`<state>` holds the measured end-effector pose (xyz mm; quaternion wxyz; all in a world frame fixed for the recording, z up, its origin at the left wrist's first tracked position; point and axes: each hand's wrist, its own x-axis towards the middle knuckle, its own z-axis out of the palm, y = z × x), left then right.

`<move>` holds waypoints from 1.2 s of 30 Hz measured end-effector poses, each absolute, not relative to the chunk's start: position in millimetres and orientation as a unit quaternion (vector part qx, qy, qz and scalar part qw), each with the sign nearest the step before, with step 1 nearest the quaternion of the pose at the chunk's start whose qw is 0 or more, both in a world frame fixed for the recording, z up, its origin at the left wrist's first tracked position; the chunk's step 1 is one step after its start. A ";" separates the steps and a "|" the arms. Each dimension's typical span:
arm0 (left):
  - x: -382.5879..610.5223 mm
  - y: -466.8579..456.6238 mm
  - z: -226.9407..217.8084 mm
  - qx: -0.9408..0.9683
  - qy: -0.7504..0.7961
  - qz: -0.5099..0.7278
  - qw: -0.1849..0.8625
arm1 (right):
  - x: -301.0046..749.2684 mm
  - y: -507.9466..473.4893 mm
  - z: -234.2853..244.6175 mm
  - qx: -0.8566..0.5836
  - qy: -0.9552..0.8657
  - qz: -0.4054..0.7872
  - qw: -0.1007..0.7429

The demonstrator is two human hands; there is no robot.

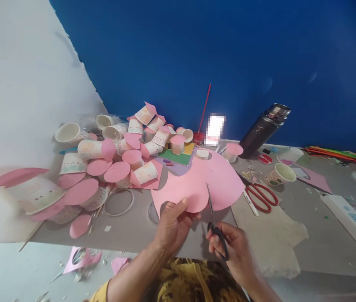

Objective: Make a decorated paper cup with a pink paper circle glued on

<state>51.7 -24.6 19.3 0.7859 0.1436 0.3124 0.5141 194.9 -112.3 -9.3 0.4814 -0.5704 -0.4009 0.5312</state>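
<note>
A large sheet of pink paper [178, 188] is pinched at its near edge by my left hand [174, 222], thumb on top. My right hand [229, 247] grips black-handled scissors [218, 239], fingers in the loops. Their blades [211, 201] point away from me and lie along a cut line in the sheet, whose right part [226, 180] is rounded. Under the sheet's far side lie green card [176, 156] and purple card [173, 167]. Right of the sheet rests a pair of red-handled scissors [261, 197] beside a white marker [251, 203].
Many paper cups with pink discs [117, 173] are heaped at the left. A dark thermos [264, 130] leans near the blue wall by a lit phone [215, 130]. A tape ring [119, 202], a beige cloth [268, 239] and a white power strip [350, 222] lie about. Paper scraps [83, 260] are on the floor.
</note>
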 end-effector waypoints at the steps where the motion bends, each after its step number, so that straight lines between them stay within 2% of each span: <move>1: 54.6 -24.4 19.3 0.146 0.322 0.517 0.780 | 194.0 -112.4 -8.4 -0.573 -0.404 0.527 0.480; 12: 52.8 -21.8 20.3 0.177 0.347 0.476 0.788 | 196.1 -115.1 -15.4 -0.555 -0.396 0.563 0.467; 36: 45.7 -21.2 22.8 0.174 0.357 0.438 0.807 | 195.1 -112.3 -16.4 -0.573 -0.390 0.550 0.467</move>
